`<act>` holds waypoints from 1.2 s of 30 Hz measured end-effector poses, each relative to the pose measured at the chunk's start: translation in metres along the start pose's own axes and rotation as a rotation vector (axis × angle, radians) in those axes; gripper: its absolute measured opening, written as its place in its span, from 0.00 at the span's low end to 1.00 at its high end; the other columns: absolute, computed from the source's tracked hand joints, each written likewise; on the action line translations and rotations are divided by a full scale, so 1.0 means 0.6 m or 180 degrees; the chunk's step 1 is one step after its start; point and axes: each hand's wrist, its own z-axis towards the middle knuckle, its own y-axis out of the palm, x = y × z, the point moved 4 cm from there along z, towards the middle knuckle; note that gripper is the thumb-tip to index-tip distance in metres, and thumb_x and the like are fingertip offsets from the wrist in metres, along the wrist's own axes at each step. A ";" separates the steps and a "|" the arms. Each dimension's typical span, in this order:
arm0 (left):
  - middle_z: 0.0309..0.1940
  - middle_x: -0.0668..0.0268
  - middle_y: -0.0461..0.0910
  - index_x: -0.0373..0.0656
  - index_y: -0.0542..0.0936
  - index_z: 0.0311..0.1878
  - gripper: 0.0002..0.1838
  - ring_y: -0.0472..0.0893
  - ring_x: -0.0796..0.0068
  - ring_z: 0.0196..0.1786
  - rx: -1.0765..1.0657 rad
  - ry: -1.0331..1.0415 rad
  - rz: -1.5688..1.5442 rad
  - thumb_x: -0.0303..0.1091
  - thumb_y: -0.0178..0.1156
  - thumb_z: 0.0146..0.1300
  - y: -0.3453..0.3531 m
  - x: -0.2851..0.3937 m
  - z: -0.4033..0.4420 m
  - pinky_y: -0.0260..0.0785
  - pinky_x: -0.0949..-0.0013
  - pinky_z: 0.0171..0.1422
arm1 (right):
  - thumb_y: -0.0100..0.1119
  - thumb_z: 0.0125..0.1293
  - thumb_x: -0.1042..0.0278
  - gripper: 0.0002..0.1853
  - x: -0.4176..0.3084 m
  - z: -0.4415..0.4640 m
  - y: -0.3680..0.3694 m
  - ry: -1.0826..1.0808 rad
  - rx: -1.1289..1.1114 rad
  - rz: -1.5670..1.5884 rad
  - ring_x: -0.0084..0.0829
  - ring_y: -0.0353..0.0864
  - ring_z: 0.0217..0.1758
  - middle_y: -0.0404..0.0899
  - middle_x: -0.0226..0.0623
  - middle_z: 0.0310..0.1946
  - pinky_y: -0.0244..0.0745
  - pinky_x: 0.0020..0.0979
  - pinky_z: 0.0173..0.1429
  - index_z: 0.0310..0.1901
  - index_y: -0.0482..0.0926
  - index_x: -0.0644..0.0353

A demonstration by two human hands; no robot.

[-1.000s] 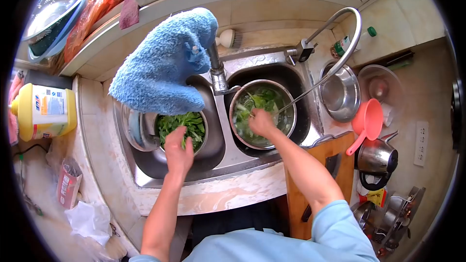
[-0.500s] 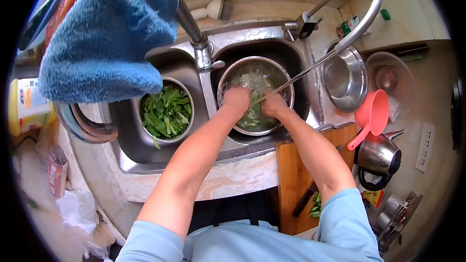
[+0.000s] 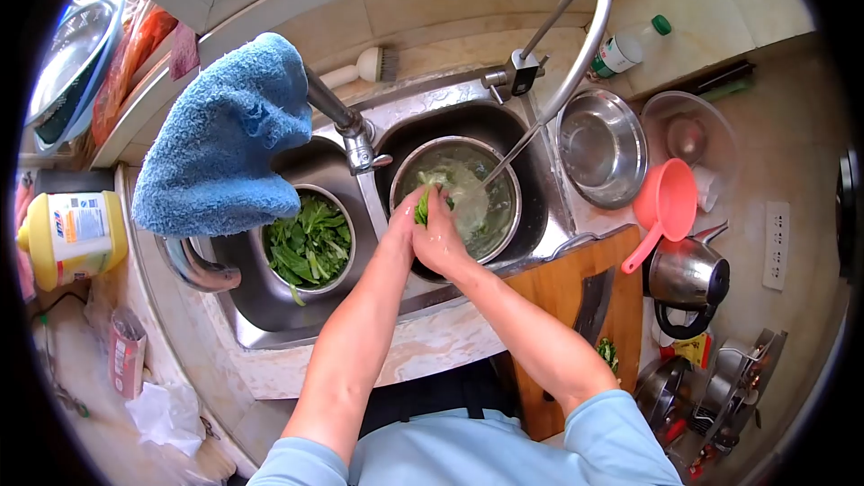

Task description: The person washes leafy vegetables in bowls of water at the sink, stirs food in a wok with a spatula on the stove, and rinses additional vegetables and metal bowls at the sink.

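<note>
My left hand (image 3: 404,219) and my right hand (image 3: 437,238) are pressed together around a small bunch of leafy greens (image 3: 422,207), over the left edge of the right metal bowl (image 3: 514,216). Cloudy water fills that bowl, and a stream from the thin curved spout (image 3: 594,31) runs into it. In the left basin (image 3: 252,306), another bowl (image 3: 352,243) is full of green leaves (image 3: 309,241).
A blue towel (image 3: 225,144) hangs over the large faucet. To the right are a steel basin (image 3: 601,148), a red ladle (image 3: 668,202), a kettle (image 3: 688,277) and a cutting board (image 3: 540,292) with a knife (image 3: 594,304). A yellow jug (image 3: 79,236) stands left.
Both hands went into the right bowl's water, my left coming from the left bowl. Now they have come up to its left edge, closed on greens. The camera view has shifted.
</note>
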 end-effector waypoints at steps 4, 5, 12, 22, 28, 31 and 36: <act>0.48 0.55 0.81 0.41 0.77 0.57 0.31 0.81 0.55 0.49 -0.0341 0.0266 -0.0841 0.61 0.52 0.69 0.095 0.025 -0.079 0.76 0.52 0.56 | 0.47 0.63 0.73 0.29 -0.069 -0.007 -0.080 -0.0678 -0.0337 -0.0368 0.66 0.59 0.71 0.62 0.72 0.65 0.56 0.47 0.75 0.66 0.65 0.75; 0.51 0.54 0.80 0.40 0.76 0.58 0.34 0.80 0.52 0.52 -0.0596 0.0290 -0.1034 0.64 0.51 0.68 0.114 0.035 -0.094 0.73 0.49 0.59 | 0.47 0.62 0.75 0.27 -0.064 -0.003 -0.091 -0.0730 -0.0425 -0.0275 0.64 0.64 0.68 0.66 0.69 0.63 0.61 0.48 0.72 0.65 0.67 0.75; 0.46 0.65 0.82 0.46 0.80 0.52 0.11 0.81 0.71 0.46 -0.0247 0.0122 -0.0664 0.39 0.57 0.71 0.092 0.014 -0.089 0.78 0.66 0.45 | 0.51 0.64 0.73 0.16 -0.084 0.000 -0.149 -0.0860 -0.0213 -0.0618 0.57 0.78 0.47 0.77 0.57 0.41 0.74 0.48 0.53 0.51 0.80 0.66; 0.45 0.65 0.84 0.45 0.78 0.56 0.14 0.82 0.78 0.43 0.1440 0.1298 0.0816 0.35 0.60 0.69 -0.093 0.188 -0.339 0.75 0.76 0.30 | 0.55 0.66 0.54 0.22 0.136 0.069 -0.058 0.0546 -0.1811 -0.2639 0.53 0.81 0.55 0.82 0.55 0.51 0.77 0.42 0.59 0.45 0.83 0.68; 0.51 0.53 0.82 0.36 0.73 0.65 0.27 0.82 0.64 0.48 0.3076 0.2286 0.5039 0.37 0.63 0.65 -0.246 0.225 -0.366 0.74 0.64 0.53 | 0.59 0.60 0.61 0.20 0.140 0.048 0.045 0.0976 -0.1598 -0.1920 0.55 0.79 0.58 0.80 0.59 0.52 0.75 0.44 0.61 0.45 0.83 0.72; 0.47 0.51 0.84 0.35 0.77 0.61 0.23 0.84 0.63 0.42 0.3241 0.2823 0.5085 0.35 0.63 0.65 -0.187 0.212 -0.413 0.75 0.64 0.50 | 0.55 0.59 0.70 0.16 0.130 0.037 0.038 0.1136 -0.1720 -0.1169 0.55 0.81 0.53 0.81 0.60 0.49 0.76 0.46 0.58 0.45 0.84 0.67; 0.41 0.60 0.85 0.35 0.83 0.49 0.11 0.82 0.72 0.42 0.1834 0.2524 0.2651 0.30 0.60 0.67 -0.132 0.132 -0.392 0.75 0.69 0.48 | 0.54 0.61 0.71 0.18 0.128 0.049 -0.030 0.0096 -0.1087 -0.1931 0.55 0.81 0.52 0.80 0.55 0.49 0.76 0.47 0.58 0.52 0.80 0.61</act>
